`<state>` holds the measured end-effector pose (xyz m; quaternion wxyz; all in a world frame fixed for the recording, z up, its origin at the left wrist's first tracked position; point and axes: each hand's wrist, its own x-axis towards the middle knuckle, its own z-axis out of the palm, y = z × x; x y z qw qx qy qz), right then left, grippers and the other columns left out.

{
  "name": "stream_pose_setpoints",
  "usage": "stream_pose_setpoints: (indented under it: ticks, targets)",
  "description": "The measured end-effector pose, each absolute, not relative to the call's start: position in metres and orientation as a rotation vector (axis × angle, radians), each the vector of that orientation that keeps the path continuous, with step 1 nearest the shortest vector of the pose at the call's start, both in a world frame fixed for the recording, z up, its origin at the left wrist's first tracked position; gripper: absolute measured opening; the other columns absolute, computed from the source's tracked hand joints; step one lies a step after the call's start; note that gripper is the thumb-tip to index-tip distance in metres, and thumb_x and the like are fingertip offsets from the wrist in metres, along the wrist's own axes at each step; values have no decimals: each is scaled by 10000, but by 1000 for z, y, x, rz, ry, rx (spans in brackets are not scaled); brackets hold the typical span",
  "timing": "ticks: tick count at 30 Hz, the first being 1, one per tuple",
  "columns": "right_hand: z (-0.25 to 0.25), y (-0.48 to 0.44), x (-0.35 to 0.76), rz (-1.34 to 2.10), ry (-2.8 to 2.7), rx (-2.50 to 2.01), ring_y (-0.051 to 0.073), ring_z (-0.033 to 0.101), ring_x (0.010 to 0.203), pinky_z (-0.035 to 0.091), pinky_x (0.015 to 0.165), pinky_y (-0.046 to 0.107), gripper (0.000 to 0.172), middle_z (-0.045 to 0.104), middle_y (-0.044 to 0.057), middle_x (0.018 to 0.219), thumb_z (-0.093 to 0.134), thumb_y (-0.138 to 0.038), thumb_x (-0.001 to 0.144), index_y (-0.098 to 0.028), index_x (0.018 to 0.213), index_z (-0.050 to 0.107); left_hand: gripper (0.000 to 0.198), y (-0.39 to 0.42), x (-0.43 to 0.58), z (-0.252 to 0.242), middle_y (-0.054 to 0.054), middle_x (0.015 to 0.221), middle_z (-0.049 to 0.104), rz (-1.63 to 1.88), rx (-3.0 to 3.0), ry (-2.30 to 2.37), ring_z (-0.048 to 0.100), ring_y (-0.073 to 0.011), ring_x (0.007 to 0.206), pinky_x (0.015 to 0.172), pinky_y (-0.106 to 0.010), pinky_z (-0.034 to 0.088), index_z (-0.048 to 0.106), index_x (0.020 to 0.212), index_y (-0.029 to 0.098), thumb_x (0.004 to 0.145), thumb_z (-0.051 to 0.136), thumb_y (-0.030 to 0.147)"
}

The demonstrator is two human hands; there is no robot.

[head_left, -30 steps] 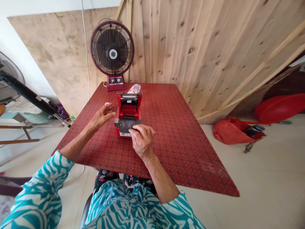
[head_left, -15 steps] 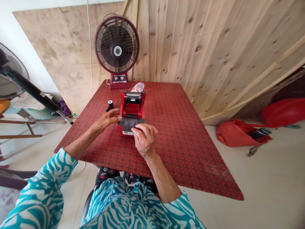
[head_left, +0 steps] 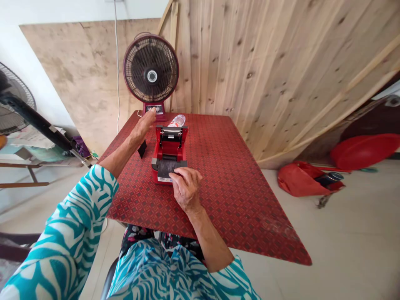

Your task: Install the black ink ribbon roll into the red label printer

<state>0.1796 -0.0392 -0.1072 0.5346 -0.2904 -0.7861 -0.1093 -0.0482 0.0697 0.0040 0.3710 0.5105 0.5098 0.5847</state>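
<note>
On the table stands a red and black printer-like device (head_left: 158,176) with its lid raised. A dark strip (head_left: 166,168) lies over its front. My right hand (head_left: 186,188) pinches the right edge of that strip with thumb and fingertips. My left hand (head_left: 144,125) is raised behind and left of the device, near the fan's base, with its fingers extended and nothing visible in them. Below it, a black item (head_left: 142,148) is partly covered by my forearm. A clear plastic bottle (head_left: 178,121) lies behind the lid.
A dark red fan (head_left: 151,76) stands at the back of the red patterned table (head_left: 237,187). Beyond it is a wooden wall. A standing fan's pole (head_left: 46,129) is at the left, and a red bag (head_left: 295,179) lies on the floor at right.
My left hand has left the device's left side and moved forward and up toward the fan's base. My right hand stays at the strip. The view has shifted slightly.
</note>
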Motion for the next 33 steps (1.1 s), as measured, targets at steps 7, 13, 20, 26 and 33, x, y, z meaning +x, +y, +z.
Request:
stream_pose_setpoints:
  ticks: [7, 13, 20, 26, 33]
  targets:
    - [-103, -40, 177, -274, -1811, -674, 174, 636, 1000, 419, 968, 349, 138, 730, 43, 968, 609, -131, 944, -218, 947, 717, 753, 31, -46, -8, -116, 977, 806, 1353, 1446, 1270, 737, -295, 1019, 987, -436, 540, 707, 1231, 160, 818, 609, 782]
    - [-105, -40, 178, -288, -1854, -725, 175, 636, 1006, 407, 978, 355, 168, 736, 34, 981, 591, -146, 952, -242, 948, 728, 681, -11, -40, -37, -129, 1101, 766, 1263, 1518, 1369, 710, -299, 1071, 986, -444, 546, 664, 1292, 168, 703, 836, 463]
    - [-103, -41, 176, -280, -1828, -697, 176, 614, 1019, 402, 970, 358, 156, 722, 43, 985, 595, -127, 943, -227, 960, 714, 842, -6, -38, -53, -144, 1448, 610, 1279, 1074, 1427, 554, -360, 1351, 1019, -452, 506, 591, 1376, 219, 583, 850, 331]
    - [-105, -41, 182, -40, -1763, -636, 191, 639, 1043, 431, 977, 389, 260, 722, 42, 1039, 529, -134, 943, -275, 1078, 701, 796, -10, -35, -50, -106, 1432, 618, 1157, 910, 1385, 648, -265, 1140, 747, -299, 488, 607, 1330, 245, 578, 859, 312]
    - [-98, 14, 173, 1095, -1087, -947, 209, 639, 1078, 512, 1006, 427, 378, 710, 52, 1148, 636, -440, 802, -252, 1129, 640, 733, -14, -32, -45, -94, 1298, 676, 1178, 884, 1356, 641, -235, 1042, 710, -290, 452, 649, 1227, 226, 527, 855, 290]
